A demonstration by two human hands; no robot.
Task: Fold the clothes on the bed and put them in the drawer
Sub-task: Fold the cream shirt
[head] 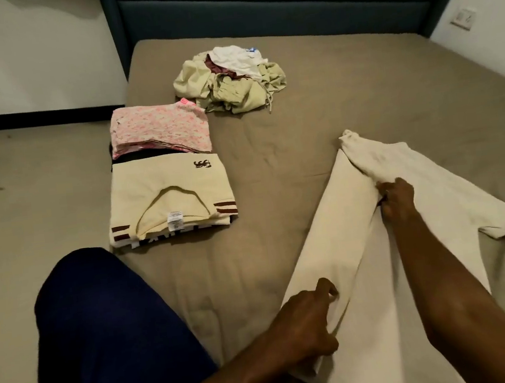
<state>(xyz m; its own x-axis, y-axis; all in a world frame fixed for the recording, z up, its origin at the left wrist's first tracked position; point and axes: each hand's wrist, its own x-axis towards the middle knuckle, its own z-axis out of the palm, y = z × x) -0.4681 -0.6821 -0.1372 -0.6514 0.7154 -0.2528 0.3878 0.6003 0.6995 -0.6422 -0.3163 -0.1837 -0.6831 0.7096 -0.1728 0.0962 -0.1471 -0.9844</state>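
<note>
A cream long-sleeved garment (345,243) lies spread on the bed (272,157) at the lower right. My right hand (396,198) grips a fold of it near its upper middle. My left hand (307,323) pinches its left edge lower down. To the left stands a stack of folded clothes: a cream shirt with brown stripes (167,198) in front and a pink patterned piece (161,131) behind it. A heap of unfolded clothes (232,80), pale green, white and maroon, lies further back.
My knee in dark blue trousers (104,334) rests at the bed's left front. A blue padded headboard (270,3) closes the far end. White walls stand on both sides, with a socket (463,18) at right. No drawer is in view.
</note>
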